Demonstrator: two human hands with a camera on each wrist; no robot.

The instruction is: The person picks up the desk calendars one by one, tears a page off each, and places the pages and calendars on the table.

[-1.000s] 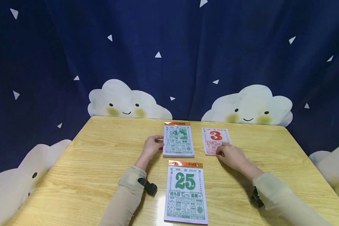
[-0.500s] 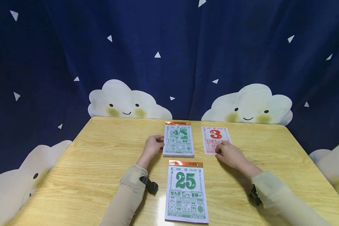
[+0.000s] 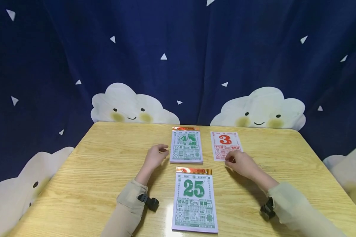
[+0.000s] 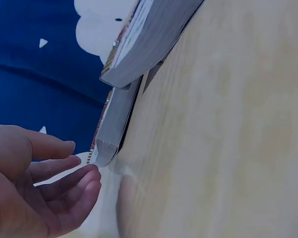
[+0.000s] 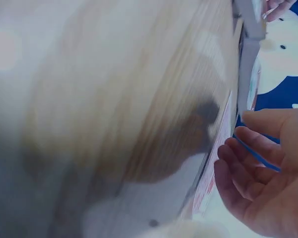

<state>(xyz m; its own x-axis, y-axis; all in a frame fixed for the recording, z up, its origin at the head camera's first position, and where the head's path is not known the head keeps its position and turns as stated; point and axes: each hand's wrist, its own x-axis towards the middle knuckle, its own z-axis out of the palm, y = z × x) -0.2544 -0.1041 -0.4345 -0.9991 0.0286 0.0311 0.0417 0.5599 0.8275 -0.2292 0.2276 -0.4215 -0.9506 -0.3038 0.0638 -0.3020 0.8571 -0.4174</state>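
A thick tear-off calendar pad showing a green 4 (image 3: 186, 148) lies at the back middle of the table. My left hand (image 3: 156, 156) hovers just off its left edge, fingers loosely bent and holding nothing. Beside the pad, to the right, a loose calendar sheet with a red 3 (image 3: 222, 144) lies flat. Over its lower right corner is my right hand (image 3: 240, 162); in the right wrist view its thumb and fingers stand apart with nothing between them. Nearer the front lies a second calendar pad, showing a green 25 (image 3: 194, 204).
The wooden table (image 3: 106, 171) carries all the paper things. Behind it hangs a dark blue curtain (image 3: 190, 65) with white clouds and triangles. A black wrist camera (image 3: 148, 201) is strapped to the left wrist, and another black camera (image 3: 268, 208) to the right.
My left hand has drawn back leftwards from the green 4 pad, which it was touching. My right hand has loosened at the red sheet's lower edge; the sheet stays in place.
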